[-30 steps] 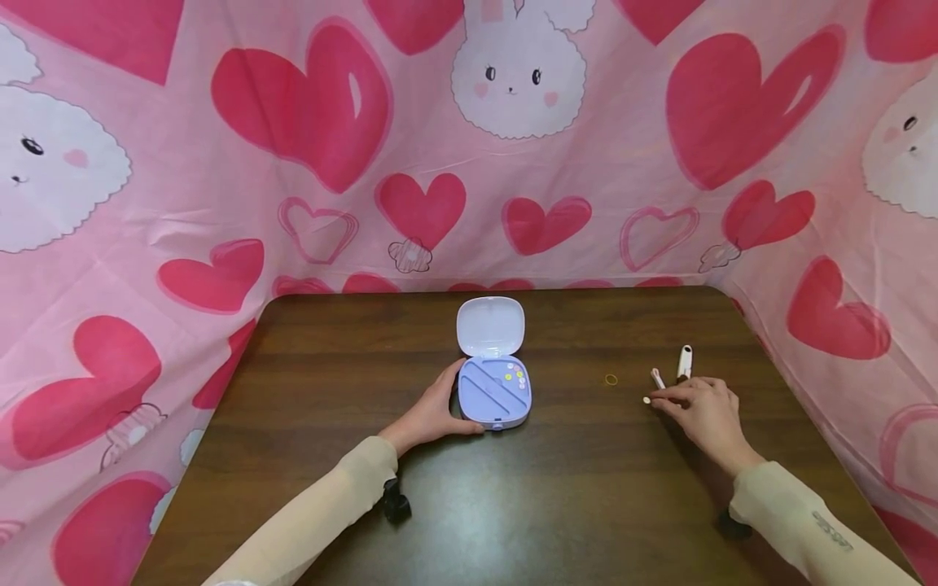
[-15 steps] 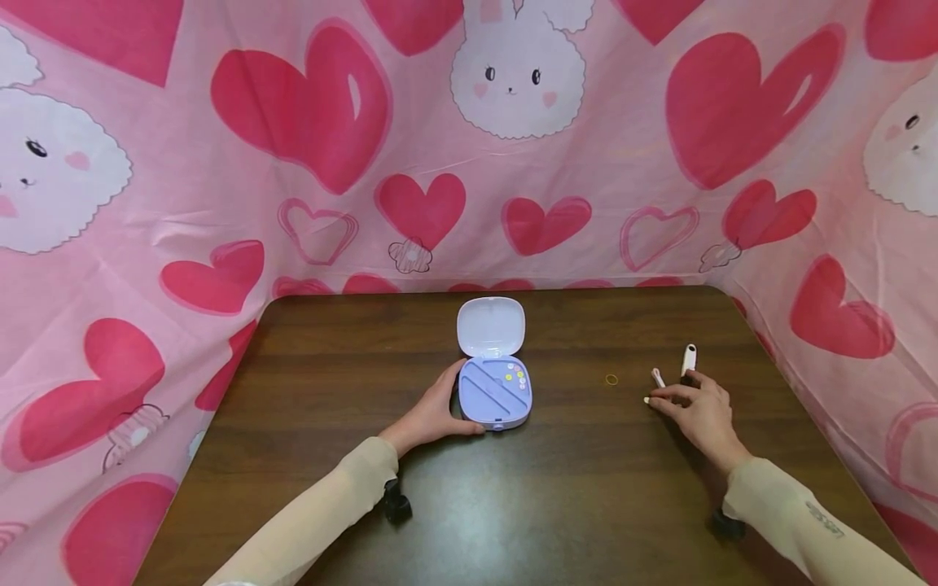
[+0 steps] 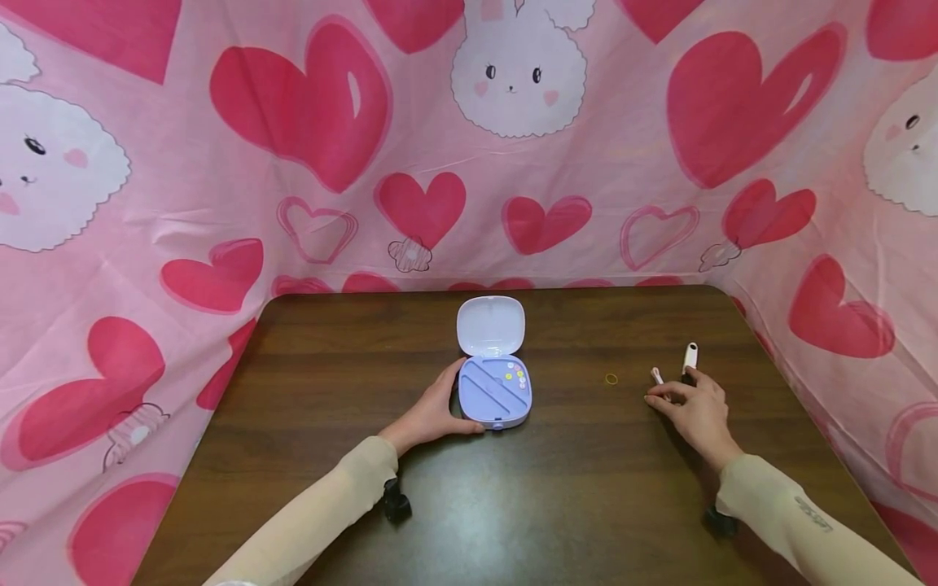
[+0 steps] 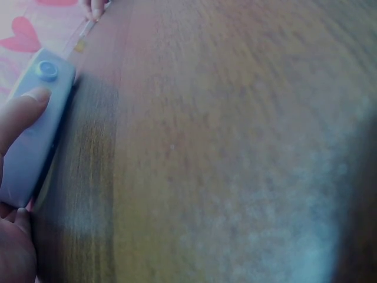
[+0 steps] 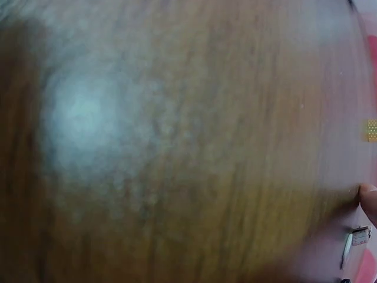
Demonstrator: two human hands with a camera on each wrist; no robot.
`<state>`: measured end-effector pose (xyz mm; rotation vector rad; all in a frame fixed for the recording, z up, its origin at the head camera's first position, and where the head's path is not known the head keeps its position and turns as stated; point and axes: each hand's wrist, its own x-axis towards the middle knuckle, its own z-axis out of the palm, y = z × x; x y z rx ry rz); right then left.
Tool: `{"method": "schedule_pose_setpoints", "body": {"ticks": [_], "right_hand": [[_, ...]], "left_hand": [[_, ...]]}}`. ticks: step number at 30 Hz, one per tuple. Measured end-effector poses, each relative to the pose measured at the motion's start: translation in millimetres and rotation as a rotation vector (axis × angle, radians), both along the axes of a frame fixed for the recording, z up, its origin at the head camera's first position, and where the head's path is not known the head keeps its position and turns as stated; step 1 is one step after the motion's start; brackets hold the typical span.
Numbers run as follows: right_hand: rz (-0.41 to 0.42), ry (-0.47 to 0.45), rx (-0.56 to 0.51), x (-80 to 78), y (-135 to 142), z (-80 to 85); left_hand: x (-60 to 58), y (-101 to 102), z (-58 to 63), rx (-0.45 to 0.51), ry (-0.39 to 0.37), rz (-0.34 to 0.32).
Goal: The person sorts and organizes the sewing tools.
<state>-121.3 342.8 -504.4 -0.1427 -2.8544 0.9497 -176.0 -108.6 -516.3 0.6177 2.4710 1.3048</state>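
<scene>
My left hand (image 3: 432, 408) grips the left side of a lavender case (image 3: 494, 389), thumb at its front; in the left wrist view the thumb lies on the case (image 4: 36, 127) near its round catch. The case's white lid (image 3: 491, 325) stands raised, showing slanted grooves and several small round pieces (image 3: 516, 375). At the right my right hand (image 3: 699, 417) has thumb and index tips together low over the table, over a small white piece that they now hide. Just beyond its fingers lie a slender pinkish-white stick (image 3: 656, 375) and a white tool with a dark hole (image 3: 691, 355).
A thin yellow ring (image 3: 611, 379) lies on the brown wooden table (image 3: 572, 480) between case and right hand. Pink cloth (image 3: 425, 130) with hearts and rabbit faces hangs around the back and sides of the table.
My right hand has shifted slightly left, uncovering more of the white tool, and its fingertips have drawn together over the small white piece. The left hand and the case stay put.
</scene>
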Motion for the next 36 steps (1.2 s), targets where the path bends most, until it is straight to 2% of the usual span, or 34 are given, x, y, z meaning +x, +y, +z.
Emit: {"method": "schedule_pose_setpoints", "body": {"ticks": [9, 20, 26, 31, 36], "right_hand": [[-0.008, 0.002, -0.009, -1.2, -4, 0.1], [0.039, 0.138, 0.009, -0.7, -7, -4.1], [0.069, 0.155, 0.008, 1.1, -8, -5.2], [0.074, 0.181, -0.031, 3.9, -12, -0.2], [0.097, 0.244, -0.087, 1.7, -21, 9.5]], "left_hand": [[0.3, 0, 0.2, 0.004, -0.001, 0.002], [0.5, -1, 1.3, 0.007, -0.013, -0.005], [0.3, 0, 1.4, 0.008, -0.005, -0.008], [0.5, 0, 2.3, 0.004, -0.012, -0.006], [1.3, -1, 2.5, 0.005, -0.015, -0.005]]}}
